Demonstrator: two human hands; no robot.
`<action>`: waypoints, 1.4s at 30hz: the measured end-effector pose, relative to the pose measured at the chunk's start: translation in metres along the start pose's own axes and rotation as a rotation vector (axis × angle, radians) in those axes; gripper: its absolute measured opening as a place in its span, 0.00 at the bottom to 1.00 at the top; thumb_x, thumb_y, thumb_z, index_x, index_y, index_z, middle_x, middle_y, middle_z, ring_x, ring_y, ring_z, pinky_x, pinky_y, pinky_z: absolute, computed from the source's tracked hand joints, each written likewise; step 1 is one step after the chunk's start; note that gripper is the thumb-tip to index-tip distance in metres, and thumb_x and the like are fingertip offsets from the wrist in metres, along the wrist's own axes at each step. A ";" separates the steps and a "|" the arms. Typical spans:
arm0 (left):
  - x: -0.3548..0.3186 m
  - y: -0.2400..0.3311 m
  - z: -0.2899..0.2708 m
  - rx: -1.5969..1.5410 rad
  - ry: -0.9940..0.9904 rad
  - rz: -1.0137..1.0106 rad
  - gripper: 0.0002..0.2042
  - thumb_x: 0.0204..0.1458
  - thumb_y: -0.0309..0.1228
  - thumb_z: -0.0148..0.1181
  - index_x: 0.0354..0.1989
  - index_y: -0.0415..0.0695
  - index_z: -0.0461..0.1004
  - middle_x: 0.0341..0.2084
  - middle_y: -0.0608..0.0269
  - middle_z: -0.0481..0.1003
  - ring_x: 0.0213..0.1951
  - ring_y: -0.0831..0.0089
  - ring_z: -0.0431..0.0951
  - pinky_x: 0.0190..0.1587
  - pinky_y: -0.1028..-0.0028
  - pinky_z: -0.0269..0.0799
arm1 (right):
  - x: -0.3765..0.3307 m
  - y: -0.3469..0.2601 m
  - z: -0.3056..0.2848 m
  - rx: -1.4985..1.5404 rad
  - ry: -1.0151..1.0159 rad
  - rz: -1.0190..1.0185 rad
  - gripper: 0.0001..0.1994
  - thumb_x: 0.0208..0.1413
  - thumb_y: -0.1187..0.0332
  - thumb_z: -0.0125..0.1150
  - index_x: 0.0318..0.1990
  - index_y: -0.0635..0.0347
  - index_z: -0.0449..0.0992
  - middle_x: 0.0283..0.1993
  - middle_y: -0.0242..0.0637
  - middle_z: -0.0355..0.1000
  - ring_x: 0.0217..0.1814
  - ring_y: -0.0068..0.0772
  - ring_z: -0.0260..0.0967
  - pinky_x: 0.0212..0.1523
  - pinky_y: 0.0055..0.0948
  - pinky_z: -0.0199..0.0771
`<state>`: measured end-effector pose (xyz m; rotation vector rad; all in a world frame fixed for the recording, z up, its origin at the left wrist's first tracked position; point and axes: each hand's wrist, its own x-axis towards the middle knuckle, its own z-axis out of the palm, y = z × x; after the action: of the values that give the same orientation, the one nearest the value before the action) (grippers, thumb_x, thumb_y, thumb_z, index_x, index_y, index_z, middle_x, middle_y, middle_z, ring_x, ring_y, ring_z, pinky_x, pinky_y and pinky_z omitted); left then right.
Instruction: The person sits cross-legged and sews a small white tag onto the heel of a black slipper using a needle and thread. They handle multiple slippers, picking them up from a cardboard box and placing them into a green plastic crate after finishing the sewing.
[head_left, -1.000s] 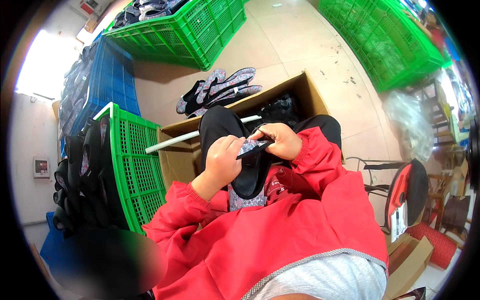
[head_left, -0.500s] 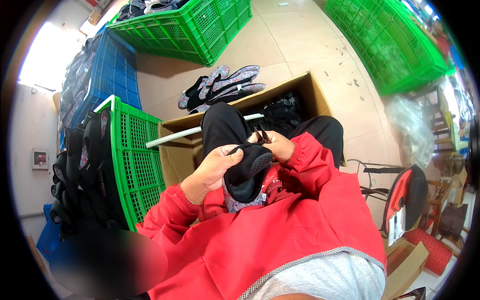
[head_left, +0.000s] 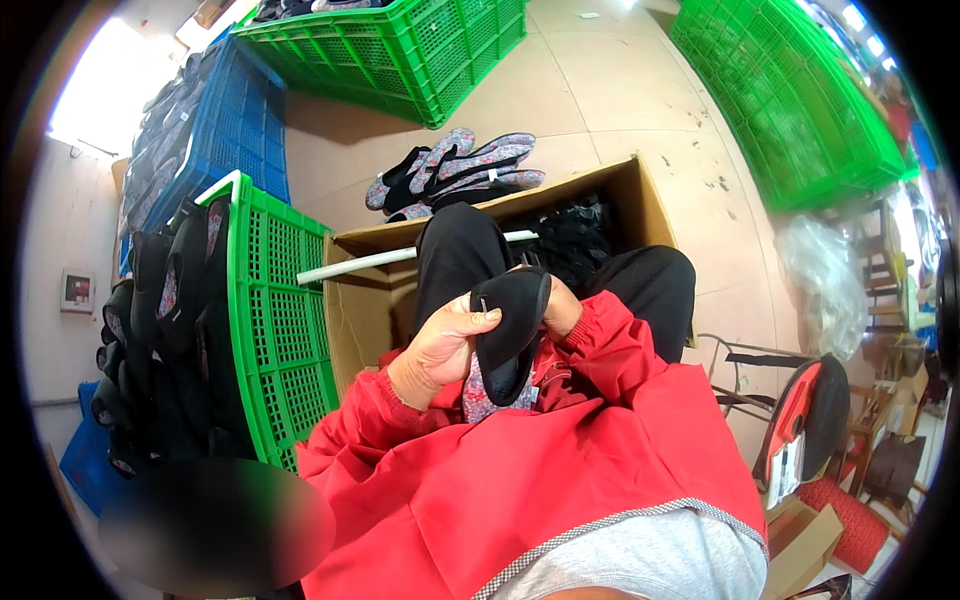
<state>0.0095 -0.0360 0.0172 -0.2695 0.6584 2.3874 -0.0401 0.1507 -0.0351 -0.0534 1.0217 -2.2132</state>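
Observation:
A black slipper (head_left: 513, 318) with a patterned grey-and-pink insole is held above my lap, its sole side turned partly away. My left hand (head_left: 447, 338) is closed on its left edge, the thumb pressed on the black fabric. Behind the slipper's right side is my right hand (head_left: 563, 308), its fingers mostly hidden. Only a bit of the dark thread snips seems to show above the slipper; their blades were plain in the earlier frame. A cardboard box (head_left: 655, 205) with small black pieces (head_left: 570, 240) stands before my knees, a pale rod (head_left: 360, 265) across it.
Several patterned slippers (head_left: 460, 170) lie on the floor beyond the box. At the left, a green crate (head_left: 280, 320) holds black slippers. A blue crate (head_left: 235, 140) and more green crates (head_left: 430, 60) stand farther off. A folding chair (head_left: 800, 410) is at the right.
The slipper has been turned so that more of its black upper faces me and less of the sole shows. My right hand has gone behind it, hiding the snips' blades.

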 end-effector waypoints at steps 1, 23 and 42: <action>0.000 -0.003 0.000 0.005 0.038 0.052 0.17 0.56 0.20 0.58 0.55 0.34 0.70 0.48 0.57 0.77 0.49 0.68 0.78 0.57 0.69 0.72 | 0.001 0.005 0.000 -0.028 0.065 -0.023 0.13 0.53 0.75 0.65 0.46 0.60 0.74 0.40 0.34 0.78 0.38 0.24 0.76 0.41 0.23 0.77; -0.010 -0.019 0.033 0.179 0.321 0.799 0.34 0.50 0.13 0.49 0.69 0.33 0.47 0.66 0.49 0.59 0.68 0.64 0.58 0.69 0.65 0.52 | -0.045 0.041 -0.013 -0.120 -0.347 0.164 0.18 0.50 0.72 0.73 0.45 0.60 0.70 0.42 0.27 0.71 0.43 0.19 0.68 0.47 0.23 0.69; 0.007 -0.045 0.003 1.186 0.721 0.913 0.16 0.51 0.18 0.61 0.49 0.33 0.72 0.46 0.53 0.72 0.45 0.72 0.75 0.38 0.76 0.73 | -0.035 0.061 -0.026 -0.014 0.218 0.132 0.02 0.56 0.79 0.60 0.35 0.62 0.76 0.31 0.28 0.73 0.32 0.20 0.70 0.38 0.22 0.73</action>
<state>0.0330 -0.0003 0.0001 -0.3210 2.8185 2.0541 0.0134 0.1615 -0.0866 0.2469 1.1238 -2.1240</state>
